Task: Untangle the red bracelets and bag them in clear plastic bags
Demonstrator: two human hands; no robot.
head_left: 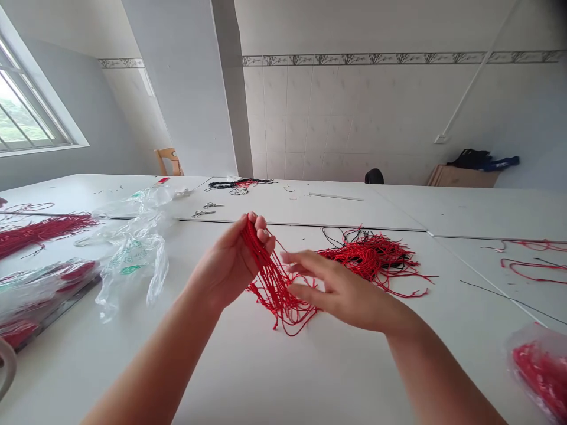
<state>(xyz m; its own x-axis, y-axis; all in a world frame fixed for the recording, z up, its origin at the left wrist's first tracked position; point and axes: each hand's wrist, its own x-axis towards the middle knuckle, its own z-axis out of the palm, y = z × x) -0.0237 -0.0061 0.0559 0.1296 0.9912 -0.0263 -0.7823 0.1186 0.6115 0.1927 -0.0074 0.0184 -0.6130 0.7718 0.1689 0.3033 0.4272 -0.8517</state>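
Note:
A bundle of red braided cords hangs from my left hand, its upper end pinched between thumb and fingers and its loose ends trailing down to the white table. Close by on the right is my right hand, thumb and fingers apart beside the hanging strands. Whether its fingertips touch a strand I cannot tell. Behind that hand lies a tangled pile of red and black cords.
Clear plastic bags lie to the left, near bagged red cords and a red bundle. Small scissors, black cords and a thin strip are farther back. A bag of red pieces sits at right.

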